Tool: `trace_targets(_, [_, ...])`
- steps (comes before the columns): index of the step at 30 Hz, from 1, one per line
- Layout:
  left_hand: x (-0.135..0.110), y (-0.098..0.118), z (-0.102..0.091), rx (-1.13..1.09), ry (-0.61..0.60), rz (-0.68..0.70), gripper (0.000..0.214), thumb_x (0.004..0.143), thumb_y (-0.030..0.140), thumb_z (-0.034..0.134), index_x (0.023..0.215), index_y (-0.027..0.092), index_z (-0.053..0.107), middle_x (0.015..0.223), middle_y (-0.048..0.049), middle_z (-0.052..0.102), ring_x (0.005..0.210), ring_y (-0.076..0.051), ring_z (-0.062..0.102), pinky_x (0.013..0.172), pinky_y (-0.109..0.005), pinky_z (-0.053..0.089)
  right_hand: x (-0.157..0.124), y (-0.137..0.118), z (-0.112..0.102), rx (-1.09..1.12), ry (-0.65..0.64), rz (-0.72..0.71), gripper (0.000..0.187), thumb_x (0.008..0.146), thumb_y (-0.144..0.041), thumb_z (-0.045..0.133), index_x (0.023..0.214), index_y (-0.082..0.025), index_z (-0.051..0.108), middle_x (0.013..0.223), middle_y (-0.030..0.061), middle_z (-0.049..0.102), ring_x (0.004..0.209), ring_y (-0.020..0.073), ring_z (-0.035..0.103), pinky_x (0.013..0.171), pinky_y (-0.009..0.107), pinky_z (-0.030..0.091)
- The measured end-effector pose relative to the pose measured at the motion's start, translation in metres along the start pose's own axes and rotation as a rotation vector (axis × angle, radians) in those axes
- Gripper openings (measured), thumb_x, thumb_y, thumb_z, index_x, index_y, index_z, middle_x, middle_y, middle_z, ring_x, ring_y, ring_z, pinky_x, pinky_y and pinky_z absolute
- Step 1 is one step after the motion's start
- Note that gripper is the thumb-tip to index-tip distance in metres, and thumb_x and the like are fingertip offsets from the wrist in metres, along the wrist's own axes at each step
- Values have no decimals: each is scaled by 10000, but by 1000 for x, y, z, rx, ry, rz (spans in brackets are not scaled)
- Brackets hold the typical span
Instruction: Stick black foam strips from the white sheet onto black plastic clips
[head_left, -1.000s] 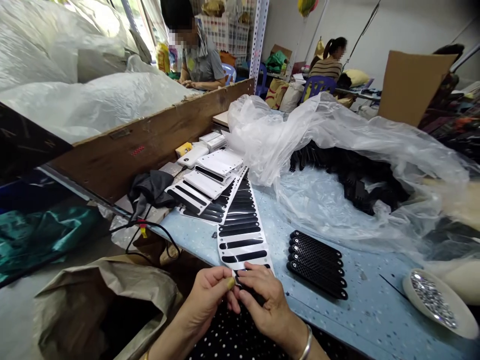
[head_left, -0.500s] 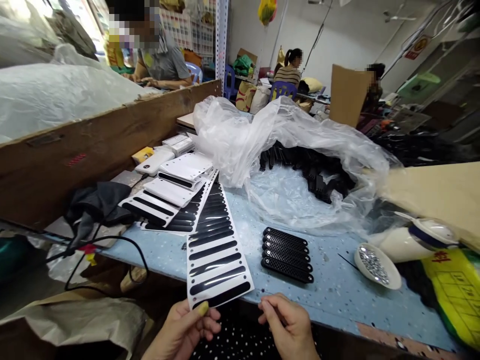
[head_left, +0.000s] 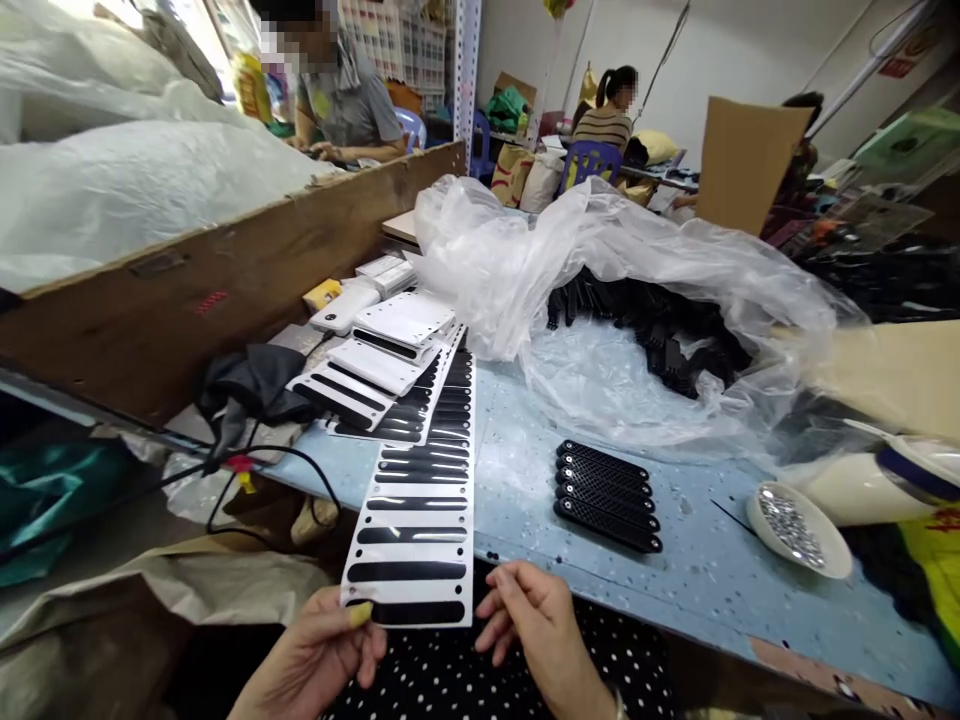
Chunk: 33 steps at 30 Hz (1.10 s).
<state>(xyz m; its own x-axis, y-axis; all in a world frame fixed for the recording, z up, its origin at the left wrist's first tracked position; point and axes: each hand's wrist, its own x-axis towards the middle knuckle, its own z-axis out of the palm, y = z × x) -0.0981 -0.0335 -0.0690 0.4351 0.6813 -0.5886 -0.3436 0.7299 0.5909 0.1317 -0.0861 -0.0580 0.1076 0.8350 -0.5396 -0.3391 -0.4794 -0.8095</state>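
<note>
My left hand (head_left: 322, 640) pinches the near left corner of a long white sheet of black strip stickers (head_left: 409, 553) between thumb and fingers. A yellow covering shows on the thumb tip. The sheet runs back over the table edge, its far end beside other sticker sheets (head_left: 379, 365), some folded. Just off the sheet's right edge, my right hand (head_left: 529, 625) has loosely curved, slightly parted fingers, with nothing visible in them. Beyond it on the blue table, several black textured strips (head_left: 607, 495) with a small metallic round at the end lie side by side.
A large clear plastic bag (head_left: 600, 230) holding black parts (head_left: 667, 345) lies open behind. To the right are a bowl of small shiny metal pieces (head_left: 795, 525) and a white container (head_left: 844, 490). A wooden board (head_left: 255, 255) borders the left; a black cable (head_left: 315, 465) hangs there. People sit farther back.
My left hand has drawn the sheet's near end left and slightly down, leaving it straighter toward me. My right hand has shifted left toward the sheet, its fingers loosening. The camera view has turned left.
</note>
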Motion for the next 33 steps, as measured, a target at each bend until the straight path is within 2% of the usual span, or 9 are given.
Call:
trace_targets(7, [-10,5,-5,52,46,24,245,684,331,815,681,121,689,557,-89,714,398,-151,612,398,-206,464,1,2,24,17,-183,21,537,688,-623,762,690,-100,639,561,44,665,427,119,627,383,165,425])
trace_targets(11, [-21,4,-13,508,271,26,441,750,537,720,574,147,615,476,-38,640,324,-125,534,328,-184,332,2,0,35,106,-209,73,468,675,-538,807,646,-103,637,549,47,670,400,98,592,384,159,400])
trace_targets(13, [-33,6,-15,791,390,167,443,689,505,776,489,171,564,400,12,547,315,-103,464,330,-188,296,3,-1,36,133,-244,89,448,670,-513,817,656,-95,657,561,50,672,403,97,588,391,165,404])
trace_targets(15, [-46,11,-10,994,446,407,363,676,409,803,481,193,587,403,36,510,361,-97,439,374,-195,315,4,-2,36,131,-271,85,431,665,-491,825,659,-86,679,562,52,669,400,93,577,400,170,403])
trace_targets(18, [-64,19,15,1167,396,776,202,697,295,793,545,241,672,436,27,536,401,-121,460,431,-225,347,6,-4,35,127,-274,72,387,661,-439,831,604,-84,687,520,43,639,399,94,559,418,181,400])
trace_targets(20, [-68,20,35,1216,298,891,99,724,243,773,643,263,719,490,6,590,432,-148,502,471,-248,380,7,-5,36,129,-248,52,345,642,-387,841,562,-90,684,492,21,603,401,79,518,428,180,388])
trace_targets(24, [-50,9,55,1232,190,875,97,759,208,747,846,249,730,653,-24,680,550,-177,584,568,-257,439,6,-8,39,175,-285,38,312,645,-366,830,552,-103,690,505,1,576,420,65,449,438,187,349])
trace_targets(30, [-11,-5,57,1155,204,733,195,610,196,834,702,192,662,596,17,618,532,-141,533,520,-230,404,8,-18,41,258,-350,39,221,664,-280,828,567,-120,709,541,-8,580,524,86,449,557,218,351])
trace_targets(33, [-9,-1,63,1128,225,698,148,655,230,806,690,180,671,575,15,614,524,-137,537,519,-224,414,11,-24,44,274,-364,28,218,662,-283,827,558,-132,710,548,-11,579,555,102,463,590,232,356])
